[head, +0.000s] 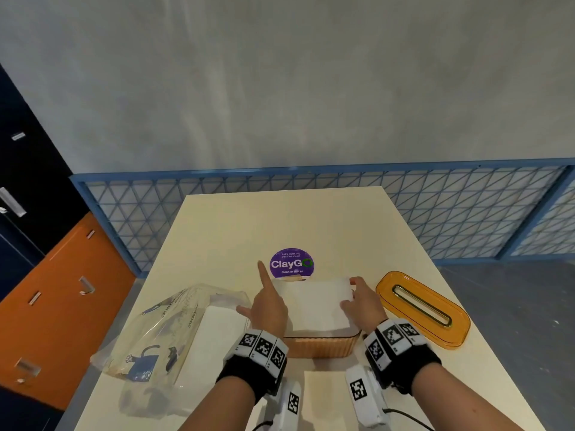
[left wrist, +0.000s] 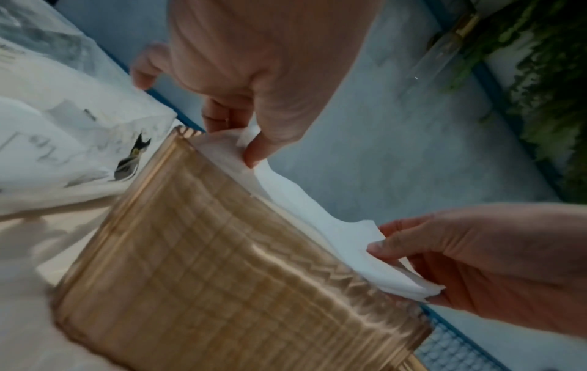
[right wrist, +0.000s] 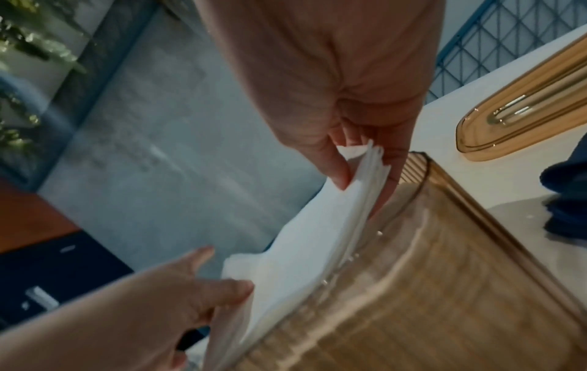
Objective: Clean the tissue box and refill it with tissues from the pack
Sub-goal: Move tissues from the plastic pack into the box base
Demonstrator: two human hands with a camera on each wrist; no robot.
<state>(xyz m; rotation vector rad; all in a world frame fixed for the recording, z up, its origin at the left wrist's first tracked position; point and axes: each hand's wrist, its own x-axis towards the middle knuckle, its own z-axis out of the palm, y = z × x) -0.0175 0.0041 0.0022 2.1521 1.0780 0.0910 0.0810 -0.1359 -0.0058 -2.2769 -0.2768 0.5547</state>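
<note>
An amber ribbed tissue box [head: 317, 348] stands open at the table's near middle. A stack of white tissues [head: 314, 303] lies over its open top, part way in. My left hand [head: 264, 306] pinches the stack's left end, index finger pointing up. My right hand [head: 357, 298] pinches the right end. In the left wrist view, my left hand [left wrist: 251, 148] holds the tissues [left wrist: 301, 205] above the box [left wrist: 222, 263]. In the right wrist view, my right hand [right wrist: 362, 175] has thumb and fingers on either side of the stack [right wrist: 295, 251]. The plastic tissue pack [head: 174, 331] lies to the left, with white tissues inside.
The amber slotted lid [head: 423, 309] lies on the table right of the box. A purple round sticker [head: 291, 264] sits behind the box. A white sheet [head: 323, 396] lies at the near edge. A dark blue cloth [right wrist: 568, 200] lies beside the box. Orange cabinets [head: 62, 306] stand to the left.
</note>
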